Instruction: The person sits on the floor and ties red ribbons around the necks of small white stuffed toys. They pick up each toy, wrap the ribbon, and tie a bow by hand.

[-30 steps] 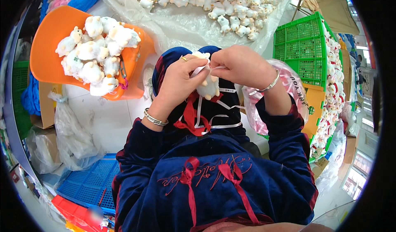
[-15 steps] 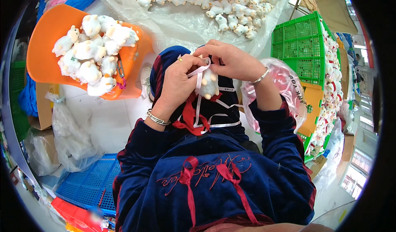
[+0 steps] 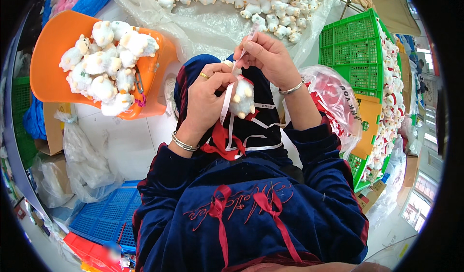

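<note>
A small white and grey plush toy [image 3: 241, 100] with cream feet rests over my lap, a bit of red showing at its neck. Against its upper side, my left hand [image 3: 205, 98] is closed, pinching a narrow white ribbon [image 3: 224, 110]; one end trails down past the toy. My right hand [image 3: 271, 61] pinches the ribbon's other end and holds it up, away from the toy. Its head is mostly hidden by my fingers. Red fabric [image 3: 220, 141] and more white ribbon strips [image 3: 253, 135] lie across my thighs.
To the left, an orange chair [image 3: 46, 59] holds a heap of similar plush toys [image 3: 104, 61]. Many more lie on clear plastic sheeting [image 3: 203, 32] ahead. On the right are a clear bag [image 3: 333, 83] with red pieces and a green crate [image 3: 348, 54]. A blue crate [image 3: 104, 214] sits lower left.
My right hand has drawn back from the toy, raising the ribbon's end. My left hand has stayed close to the toy, whose body now shows more.
</note>
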Available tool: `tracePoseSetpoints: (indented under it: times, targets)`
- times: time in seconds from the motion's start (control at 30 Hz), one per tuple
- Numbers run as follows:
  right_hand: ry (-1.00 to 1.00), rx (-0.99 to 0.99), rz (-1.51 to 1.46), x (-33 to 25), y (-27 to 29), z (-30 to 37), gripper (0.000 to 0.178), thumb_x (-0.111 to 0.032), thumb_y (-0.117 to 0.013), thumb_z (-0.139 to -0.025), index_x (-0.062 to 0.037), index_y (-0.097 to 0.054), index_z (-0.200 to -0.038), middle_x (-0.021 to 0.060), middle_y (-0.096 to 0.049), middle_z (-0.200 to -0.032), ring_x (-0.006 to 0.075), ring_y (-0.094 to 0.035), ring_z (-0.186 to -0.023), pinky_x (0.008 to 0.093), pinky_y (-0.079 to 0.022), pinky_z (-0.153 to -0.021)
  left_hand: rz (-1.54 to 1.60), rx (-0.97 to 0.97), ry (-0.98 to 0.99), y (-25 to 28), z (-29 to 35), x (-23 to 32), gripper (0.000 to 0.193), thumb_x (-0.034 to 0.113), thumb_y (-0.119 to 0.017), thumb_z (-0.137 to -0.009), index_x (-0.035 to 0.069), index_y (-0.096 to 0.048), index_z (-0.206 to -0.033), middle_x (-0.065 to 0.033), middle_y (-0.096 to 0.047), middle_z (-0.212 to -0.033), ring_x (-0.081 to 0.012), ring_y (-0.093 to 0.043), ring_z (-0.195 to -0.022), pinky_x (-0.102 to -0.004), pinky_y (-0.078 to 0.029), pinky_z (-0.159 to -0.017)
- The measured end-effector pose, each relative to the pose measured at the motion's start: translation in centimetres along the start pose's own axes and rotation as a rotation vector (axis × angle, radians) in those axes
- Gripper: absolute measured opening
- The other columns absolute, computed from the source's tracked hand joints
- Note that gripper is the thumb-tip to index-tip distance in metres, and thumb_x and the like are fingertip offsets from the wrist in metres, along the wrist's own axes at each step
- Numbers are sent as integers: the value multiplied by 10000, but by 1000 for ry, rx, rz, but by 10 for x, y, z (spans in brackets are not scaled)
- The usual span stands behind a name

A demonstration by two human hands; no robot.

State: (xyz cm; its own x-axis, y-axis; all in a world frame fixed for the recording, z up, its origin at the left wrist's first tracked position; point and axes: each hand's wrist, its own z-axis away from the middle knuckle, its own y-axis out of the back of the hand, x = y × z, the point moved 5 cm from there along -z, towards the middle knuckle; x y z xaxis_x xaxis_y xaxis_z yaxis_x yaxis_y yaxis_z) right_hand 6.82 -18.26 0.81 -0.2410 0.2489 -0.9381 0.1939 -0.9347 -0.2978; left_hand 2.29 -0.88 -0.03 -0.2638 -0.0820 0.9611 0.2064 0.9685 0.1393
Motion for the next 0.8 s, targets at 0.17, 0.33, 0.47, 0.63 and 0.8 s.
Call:
tracePoseSetpoints:
  times: [0.17,0.33,0.47,0.63,0.8]
  targets:
    - [28,-56,-94,-6,-4,-3,182,-184,-577,-1057,-15,-640,-1079,73,-696,-991,112,-642,-846,234,-501,-747,-172,-10,-120,-1,-1,3,148,33,-780,-819,26,-726,-957,-87,-698,-1056,-217,-705,-824,-298,-565,-733]
    - [108,-4,-181,-16,5,-11,256,-249,-526,-1073,-16,-627,-1103,73,-669,-988,119,-562,-783,243,-446,-704,-205,29,-179,1,-3,4,160,32,-774,-819,17,-722,-970,-111,-727,-1029,-273,-715,-865,-322,-565,-763]
    - [118,237,-136,-15,40,-13,335,-325,-486,-1079,-23,-625,-1113,50,-645,-966,100,-489,-672,242,-367,-568,-174,15,-136,1,-2,2,159,32,-768,-842,3,-716,-989,-126,-716,-1043,-253,-700,-891,-306,-550,-773]
    - [-221,70,267,-2,43,2,411,-399,-577,-1034,-46,-739,-900,-36,-571,-660,61,-436,-554,237,-319,-492,-147,15,-137,1,-2,1,151,16,-760,-849,1,-707,-990,-126,-707,-1050,-228,-686,-883,-294,-542,-760]
    - [-297,-22,327,11,1,6,364,-351,-657,-1002,-16,-753,-895,-55,-585,-702,37,-487,-636,206,-383,-573,-129,-18,-100,1,-4,1,162,-6,-750,-848,4,-699,-1001,-120,-706,-1054,-206,-684,-859,-277,-539,-732]
